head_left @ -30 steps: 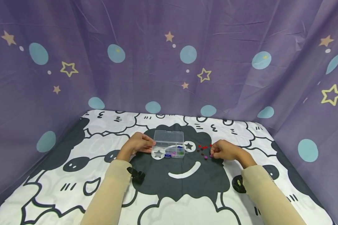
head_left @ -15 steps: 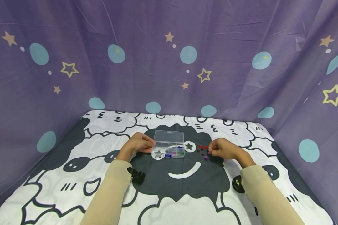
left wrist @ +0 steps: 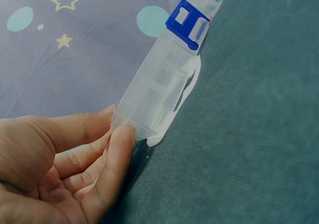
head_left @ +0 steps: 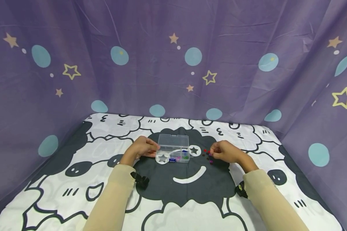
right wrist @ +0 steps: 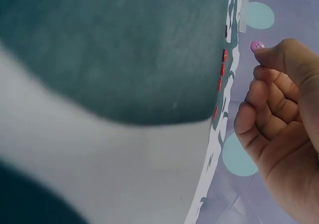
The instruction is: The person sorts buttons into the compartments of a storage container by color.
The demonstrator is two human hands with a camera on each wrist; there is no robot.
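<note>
My left hand (head_left: 142,147) pinches the left end of a clear plastic compartment box (head_left: 168,149) between thumb and fingers. The box's lid (head_left: 173,140) stands raised at the back, and a blue latch (left wrist: 187,26) shows on its front. Inside lie small blue, pink and green pieces. In the right wrist view, a pink button (right wrist: 256,46) is pinched at the fingertips of my right hand (right wrist: 286,104), raised off the cloth. In the head view this hand overlaps the right side of a scatter of red buttons (head_left: 205,150) and dark ones.
Another purple-pink button (head_left: 211,162) lies in front of the right hand. A cloth with cartoon sheep (head_left: 188,192) covers the surface. Behind it hangs a purple curtain (head_left: 162,64) with stars and blue dots.
My right hand has moved left with the pink button, from the right edge of the scattered buttons to over them. The left hand and the box have stayed in place.
</note>
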